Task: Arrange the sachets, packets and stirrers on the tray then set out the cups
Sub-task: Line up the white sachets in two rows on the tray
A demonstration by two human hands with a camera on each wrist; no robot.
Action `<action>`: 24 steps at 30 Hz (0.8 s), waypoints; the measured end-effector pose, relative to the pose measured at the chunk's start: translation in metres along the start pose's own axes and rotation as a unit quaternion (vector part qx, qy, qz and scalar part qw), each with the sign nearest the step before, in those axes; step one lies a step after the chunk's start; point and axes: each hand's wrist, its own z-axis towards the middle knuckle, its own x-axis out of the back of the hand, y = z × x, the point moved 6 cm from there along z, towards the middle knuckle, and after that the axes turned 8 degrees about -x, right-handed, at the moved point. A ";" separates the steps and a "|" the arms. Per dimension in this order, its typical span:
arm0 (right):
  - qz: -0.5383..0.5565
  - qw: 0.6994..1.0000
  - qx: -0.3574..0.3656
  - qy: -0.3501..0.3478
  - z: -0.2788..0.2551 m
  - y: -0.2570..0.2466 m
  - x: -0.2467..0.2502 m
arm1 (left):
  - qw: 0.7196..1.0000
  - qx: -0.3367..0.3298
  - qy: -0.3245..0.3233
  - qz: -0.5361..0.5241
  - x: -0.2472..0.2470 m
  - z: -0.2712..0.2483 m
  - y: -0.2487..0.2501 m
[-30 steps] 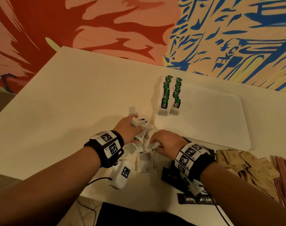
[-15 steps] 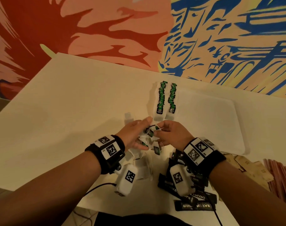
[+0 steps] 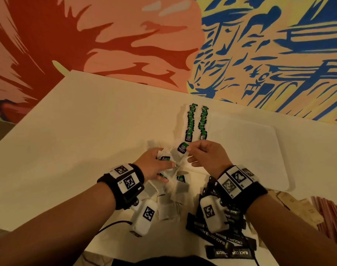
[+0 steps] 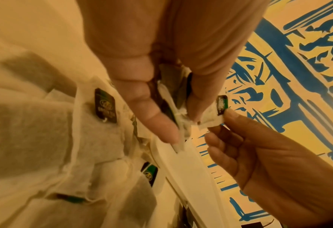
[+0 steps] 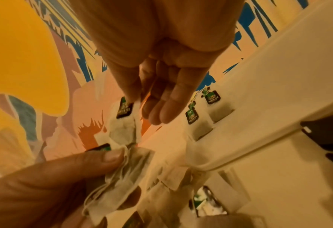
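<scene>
My left hand (image 3: 161, 166) grips a bunch of white green-tea bags (image 3: 166, 160) just above the table. The right hand (image 3: 189, 153) pinches a single tea bag (image 3: 183, 147) by its top, the green tag facing up, close to the tray's near-left corner. In the left wrist view that bag (image 4: 214, 114) hangs beside the bunch (image 4: 173, 98). Two rows of tea bags (image 3: 197, 121) lie along the left side of the white tray (image 3: 250, 150). Loose tea bags (image 3: 169, 200) are piled under my wrists. No cups are in view.
Black coffee and chocolate sachets (image 3: 227, 244) lie heaped under my right wrist at the table's near edge. Brown paper packets (image 3: 300, 206) and pink stirrers (image 3: 332, 217) sit at the right edge. A painted wall stands behind the table.
Both hands have risen from the tea bag pile. The right hand has drawn one tea bag out of the left hand's bunch and carried it towards the rows on the tray.
</scene>
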 end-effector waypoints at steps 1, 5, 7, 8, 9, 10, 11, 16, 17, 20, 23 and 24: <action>0.005 1.000 0.006 -0.008 -0.001 -0.002 -0.002 | 1.000 -0.001 -0.002 0.000 0.000 0.000 0.000; -0.022 0.999 0.029 -0.019 -0.001 -0.010 -0.004 | 1.000 -0.003 -0.003 0.018 0.003 0.001 0.001; -0.043 0.998 0.037 0.002 0.005 -0.011 0.005 | 0.999 -0.008 0.003 0.033 0.008 0.002 0.001; -0.060 0.997 0.043 0.017 0.008 -0.012 0.012 | 0.999 -0.010 0.012 0.041 0.011 0.003 0.001; -0.087 0.994 0.050 0.033 0.011 -0.012 0.019 | 0.999 -0.011 0.021 0.046 0.015 0.003 0.001; -0.129 0.989 0.061 0.049 0.013 -0.012 0.026 | 0.998 -0.011 0.031 0.049 0.018 0.004 0.002; -0.183 0.979 0.072 0.062 0.016 -0.012 0.032 | 0.998 -0.010 0.037 0.050 0.020 0.005 0.002; -0.354 0.929 0.085 0.064 0.024 -0.002 0.043 | 0.998 -0.009 0.025 0.048 0.018 0.012 0.005; -0.360 0.927 0.083 0.060 0.026 0.000 0.044 | 0.999 -0.010 0.022 0.046 0.017 0.014 0.006; -0.360 0.929 0.080 0.043 0.028 0.004 0.044 | 0.999 -0.008 0.017 0.042 0.014 0.019 0.008; -0.332 0.941 0.060 0.013 0.033 0.011 0.043 | 0.999 -0.017 0.014 0.039 0.013 0.024 0.010; -0.328 0.943 0.052 0.007 0.037 0.014 0.044 | 0.999 -0.021 0.016 0.034 0.013 0.026 0.010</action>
